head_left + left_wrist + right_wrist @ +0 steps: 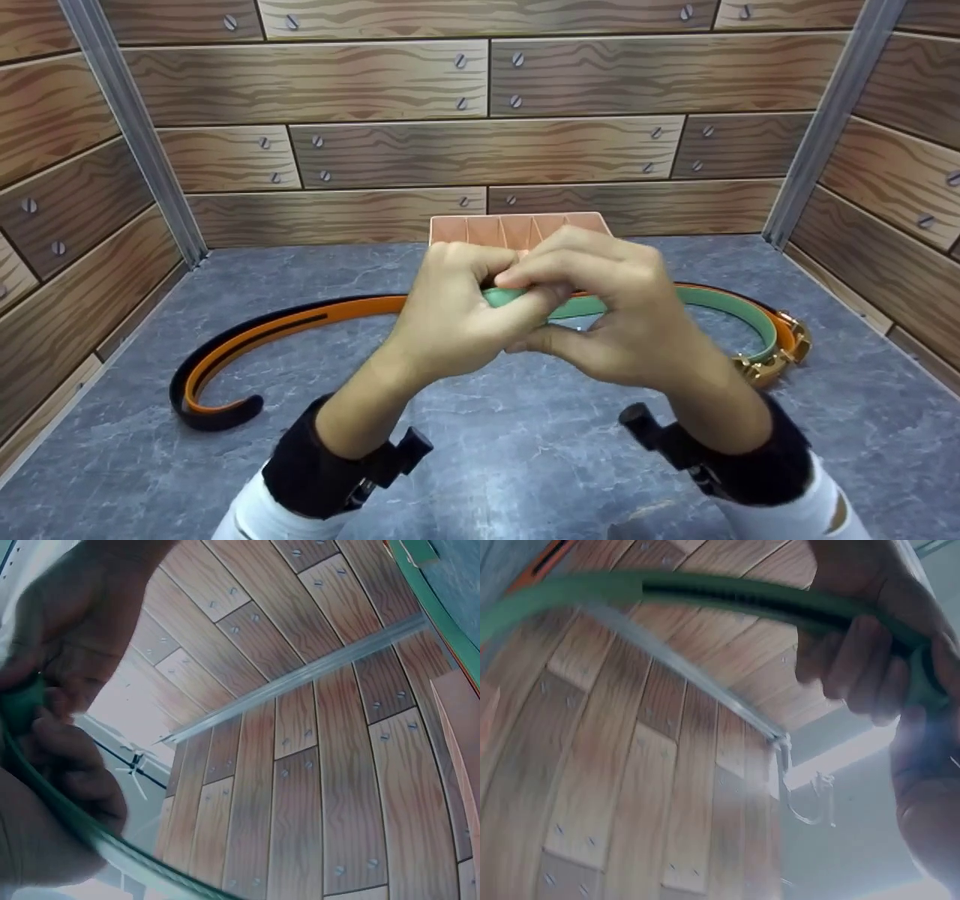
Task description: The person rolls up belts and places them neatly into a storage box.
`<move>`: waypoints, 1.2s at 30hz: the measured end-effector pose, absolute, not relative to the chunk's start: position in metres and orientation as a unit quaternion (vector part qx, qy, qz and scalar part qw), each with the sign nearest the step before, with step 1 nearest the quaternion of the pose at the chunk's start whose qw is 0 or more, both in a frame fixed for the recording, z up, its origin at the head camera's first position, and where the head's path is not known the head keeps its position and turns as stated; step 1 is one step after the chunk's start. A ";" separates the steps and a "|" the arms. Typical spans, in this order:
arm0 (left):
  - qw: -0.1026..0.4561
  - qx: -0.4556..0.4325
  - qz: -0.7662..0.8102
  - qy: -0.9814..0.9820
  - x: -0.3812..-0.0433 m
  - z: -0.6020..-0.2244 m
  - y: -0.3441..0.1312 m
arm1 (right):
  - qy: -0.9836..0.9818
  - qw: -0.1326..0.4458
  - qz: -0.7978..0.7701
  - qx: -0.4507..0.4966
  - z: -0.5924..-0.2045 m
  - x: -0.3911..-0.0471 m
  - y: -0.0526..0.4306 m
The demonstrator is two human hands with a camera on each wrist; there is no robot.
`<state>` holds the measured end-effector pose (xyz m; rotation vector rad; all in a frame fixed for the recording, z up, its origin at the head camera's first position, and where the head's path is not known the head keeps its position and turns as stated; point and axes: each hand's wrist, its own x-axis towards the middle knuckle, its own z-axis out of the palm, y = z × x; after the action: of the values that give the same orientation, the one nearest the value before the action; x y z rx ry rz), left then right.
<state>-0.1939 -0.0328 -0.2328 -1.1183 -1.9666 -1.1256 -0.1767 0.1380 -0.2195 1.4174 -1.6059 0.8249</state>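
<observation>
Above the grey table (495, 450), on the near side of the pink box (480, 228), the green belt (504, 297) is gripped by both hands. The left hand (454, 319) curls round it from one side, and the right hand (630, 307) pinches it from the other, fingers overlapping. Beyond the right hand, green strap bends inside the curve of the orange belt (352, 307), near the gold buckles (759, 367); from where I stand, which buckle belongs to which belt cannot be told. Judged as a hazard, the bent strap looks springy and could uncurl should either pinch slacken. The crowded fingers mask the held part, so a crooked fold or twist might pass unnoticed. A hard pull could drag the buckles and snag one belt on the other, while knuckles pushed forward could nudge the box.
</observation>
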 end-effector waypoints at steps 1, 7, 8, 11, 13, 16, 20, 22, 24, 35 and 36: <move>0.319 -0.396 -0.395 -0.765 -0.192 -0.233 -0.032 | -0.652 0.429 0.284 0.557 -0.220 -0.176 0.139; 0.403 -0.264 -0.186 -0.856 -0.184 -0.234 -0.027 | -0.684 0.501 0.059 0.528 -0.226 -0.172 0.134; 0.407 -0.267 -0.173 -0.856 -0.184 -0.234 -0.027 | -0.682 0.503 0.050 0.529 -0.227 -0.173 0.134; 0.410 -0.310 -0.171 -0.841 -0.187 -0.233 -0.030 | -0.671 0.503 0.062 0.541 -0.228 -0.178 0.136; 0.408 -0.353 -0.188 -0.821 -0.190 -0.233 -0.033 | -0.662 0.495 0.092 0.555 -0.227 -0.181 0.139; 0.388 -0.418 -0.242 -0.785 -0.196 -0.233 -0.035 | -0.645 0.477 0.158 0.575 -0.223 -0.185 0.143; 0.295 -0.514 -0.359 -0.721 -0.201 -0.233 -0.032 | -0.613 0.441 0.260 0.602 -0.218 -0.184 0.144; 0.252 -0.529 -0.403 -0.703 -0.200 -0.234 -0.030 | -0.607 0.421 0.289 0.609 -0.217 -0.183 0.143; 0.245 -0.513 -0.418 -0.709 -0.199 -0.234 -0.028 | -0.612 0.408 0.292 0.612 -0.216 -0.181 0.142; 0.398 -0.368 -0.219 -0.812 -0.186 -0.239 -0.028 | -0.603 0.489 0.187 0.601 -0.220 -0.177 0.139; 0.388 -0.389 -0.237 -0.801 -0.187 -0.239 -0.028 | -0.595 0.490 0.205 0.603 -0.220 -0.177 0.139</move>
<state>-0.1873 -0.0284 -0.2387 -0.9907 -2.0385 -0.6019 -0.1772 0.1393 -0.2198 1.4648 -1.4465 0.4982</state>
